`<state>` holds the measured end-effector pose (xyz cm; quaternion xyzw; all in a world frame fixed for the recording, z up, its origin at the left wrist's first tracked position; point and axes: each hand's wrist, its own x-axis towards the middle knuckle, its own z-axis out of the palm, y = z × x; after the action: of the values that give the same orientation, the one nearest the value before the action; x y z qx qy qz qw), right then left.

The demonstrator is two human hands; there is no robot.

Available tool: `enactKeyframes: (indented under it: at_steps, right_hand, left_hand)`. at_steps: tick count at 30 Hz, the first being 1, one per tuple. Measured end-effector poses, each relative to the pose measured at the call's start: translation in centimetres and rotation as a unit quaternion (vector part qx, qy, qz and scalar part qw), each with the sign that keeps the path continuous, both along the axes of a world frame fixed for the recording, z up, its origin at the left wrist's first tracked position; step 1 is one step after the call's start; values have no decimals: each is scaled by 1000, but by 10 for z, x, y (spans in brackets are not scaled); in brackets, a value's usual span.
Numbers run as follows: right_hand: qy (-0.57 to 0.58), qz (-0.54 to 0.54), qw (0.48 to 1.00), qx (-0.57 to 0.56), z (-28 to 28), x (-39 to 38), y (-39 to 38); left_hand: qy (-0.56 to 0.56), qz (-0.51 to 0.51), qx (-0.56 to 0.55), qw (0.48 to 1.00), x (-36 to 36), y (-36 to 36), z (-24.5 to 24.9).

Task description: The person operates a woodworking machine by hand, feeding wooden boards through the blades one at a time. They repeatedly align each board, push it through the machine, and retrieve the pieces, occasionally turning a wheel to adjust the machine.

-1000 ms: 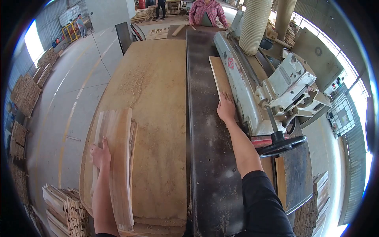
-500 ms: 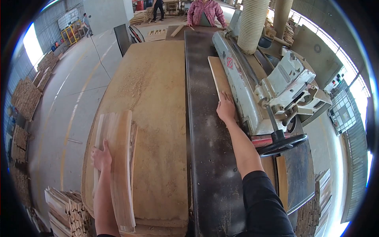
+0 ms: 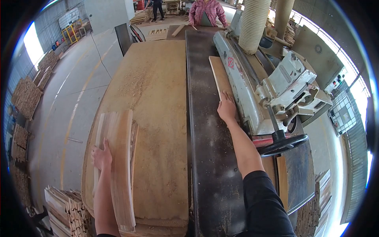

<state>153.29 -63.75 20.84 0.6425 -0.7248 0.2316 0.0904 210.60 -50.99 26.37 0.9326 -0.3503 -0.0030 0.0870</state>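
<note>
My left hand (image 3: 102,157) rests on a stack of long wooden boards (image 3: 121,166) at the left edge of the tan tabletop (image 3: 162,118), thumb apart and the other fingers over the boards' left side. My right hand (image 3: 226,107) lies on the near part of a single wooden board (image 3: 221,75), its fingers spread on the upper face. That board lies flat on the dark machine table (image 3: 209,158), alongside the pale metal machine body (image 3: 237,79). The part of the board beyond my hand shows; my hand and the machine hide some of its near end.
A black handwheel (image 3: 282,145) sticks out at the machine's near end, beside my right forearm. A ribbed hose (image 3: 254,27) rises above the machine. Sawdust (image 3: 134,85) is scattered on the tan top. A co-worker in a pink top (image 3: 207,12) stands at the far end.
Both hands stay in nearly the same places on the boards. The view has shifted very slightly. The distant person at the far left is no longer in view.
</note>
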Motion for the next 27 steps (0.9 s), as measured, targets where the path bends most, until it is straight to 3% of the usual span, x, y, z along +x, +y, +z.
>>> enactKeyframes:
  at_steps: [27]
  right_hand:
    - [-3, 3, 1000, -8, -1, -1, -1]
  left_hand:
    - [3, -5, 6, 1000, 0, 0, 2]
